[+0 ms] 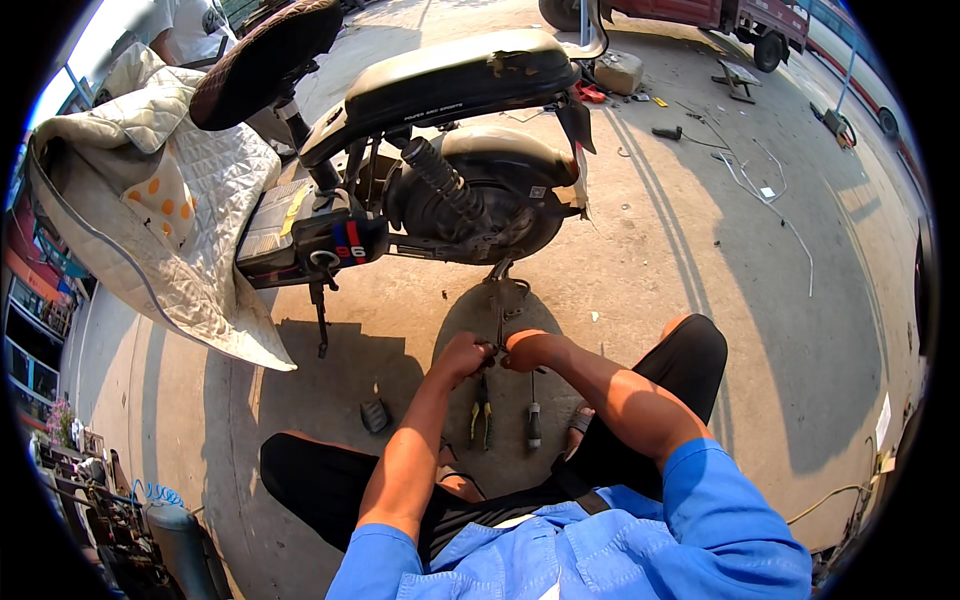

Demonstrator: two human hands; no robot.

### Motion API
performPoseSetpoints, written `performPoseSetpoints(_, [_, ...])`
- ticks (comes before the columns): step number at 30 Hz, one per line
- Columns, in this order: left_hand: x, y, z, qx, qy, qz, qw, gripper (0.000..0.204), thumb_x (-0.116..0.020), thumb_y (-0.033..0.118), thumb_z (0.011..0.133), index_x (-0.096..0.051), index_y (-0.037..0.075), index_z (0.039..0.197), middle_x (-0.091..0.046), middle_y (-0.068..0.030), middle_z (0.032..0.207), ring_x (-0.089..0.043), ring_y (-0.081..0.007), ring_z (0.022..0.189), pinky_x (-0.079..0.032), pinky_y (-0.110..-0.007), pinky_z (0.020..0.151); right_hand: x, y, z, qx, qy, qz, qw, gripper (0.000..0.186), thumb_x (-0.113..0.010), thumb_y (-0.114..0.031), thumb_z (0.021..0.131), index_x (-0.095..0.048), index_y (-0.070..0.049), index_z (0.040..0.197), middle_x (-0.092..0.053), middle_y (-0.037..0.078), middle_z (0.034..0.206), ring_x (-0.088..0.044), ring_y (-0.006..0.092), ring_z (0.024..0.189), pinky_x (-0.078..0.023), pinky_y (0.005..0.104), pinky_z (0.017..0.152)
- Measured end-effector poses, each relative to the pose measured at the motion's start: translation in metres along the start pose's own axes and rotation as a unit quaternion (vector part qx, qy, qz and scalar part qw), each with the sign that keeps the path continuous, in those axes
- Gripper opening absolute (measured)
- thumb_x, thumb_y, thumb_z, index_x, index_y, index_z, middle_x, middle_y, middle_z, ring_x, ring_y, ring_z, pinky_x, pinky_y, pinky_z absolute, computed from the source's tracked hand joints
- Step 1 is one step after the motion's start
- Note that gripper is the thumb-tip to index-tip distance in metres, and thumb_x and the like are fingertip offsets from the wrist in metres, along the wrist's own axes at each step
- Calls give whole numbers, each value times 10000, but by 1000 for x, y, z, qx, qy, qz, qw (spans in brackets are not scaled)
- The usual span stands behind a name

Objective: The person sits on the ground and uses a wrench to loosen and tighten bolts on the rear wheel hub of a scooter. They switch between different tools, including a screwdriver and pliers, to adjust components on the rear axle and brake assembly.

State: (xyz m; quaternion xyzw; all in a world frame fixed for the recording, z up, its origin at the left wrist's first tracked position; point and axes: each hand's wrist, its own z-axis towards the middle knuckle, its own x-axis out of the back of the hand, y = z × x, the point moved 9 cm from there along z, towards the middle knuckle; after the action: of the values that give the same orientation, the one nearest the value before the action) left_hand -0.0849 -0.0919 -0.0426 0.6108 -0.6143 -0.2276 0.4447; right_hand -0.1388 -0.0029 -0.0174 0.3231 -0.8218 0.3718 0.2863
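In front of my knees, my left hand (467,356) and my right hand (530,350) come close together, fingers closed at the near end of a thin dark metal part (501,310). It reaches away from me toward the rear wheel (480,215) of an electric scooter (440,85). Its exact kind is hard to make out, and my fingers hide the gripped end. Below my hands, pliers with yellow-and-black handles (481,412) lie on the concrete. A screwdriver with a dark handle (534,428) lies to their right.
A small dark block (375,416) lies left of my left forearm. The scooter's kickstand (322,325) reaches down, and a quilted cover (200,220) drapes over its front. Wires and pipes (765,195) litter the ground at right. A blue cylindrical tank (180,545) stands lower left.
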Motion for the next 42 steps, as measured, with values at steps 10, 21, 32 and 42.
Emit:
performPoseSetpoints(10, [3, 0, 9, 8, 30, -34, 999, 186, -527, 72, 851, -663, -48, 895, -631, -99, 704, -574, -154, 537, -426, -303, 454, 17, 20, 7, -100, 73, 72, 990, 312, -551, -270, 836, -646, 9, 938, -661, 175, 942, -655, 296, 849, -518, 379, 717])
performPoseSetpoints(21, [1, 19, 6, -61, 36, -127, 989, 201, -544, -7, 827, -666, -56, 978, -664, -104, 772, -614, -140, 598, -471, -279, 532, 23, 39, 13, -72, 114, 426, 895, 284, -605, -130, 837, -593, -42, 1108, -651, 124, 942, -674, 246, 768, -561, 317, 645])
performPoseSetpoints(32, [-11, 31, 0, -79, 12, -192, 978, 240, -558, -5, 833, -653, -18, 1054, -680, -100, 883, -661, -179, 704, -517, -292, 615, 22, 81, 12, -207, 259, 572, 751, 256, -632, -161, 797, -612, 41, 954, -647, 143, 817, -635, 250, 629, -488, 348, 528])
performPoseSetpoints(42, [6, 18, -1, -32, 55, -205, 977, 199, -543, 105, 897, -630, -23, 1023, -679, -103, 847, -637, -165, 654, -497, -302, 582, 8, 120, 31, -196, 250, 687, 654, 128, -566, -97, 856, -622, 17, 842, -638, 111, 738, -557, 182, 538, -416, 316, 451])
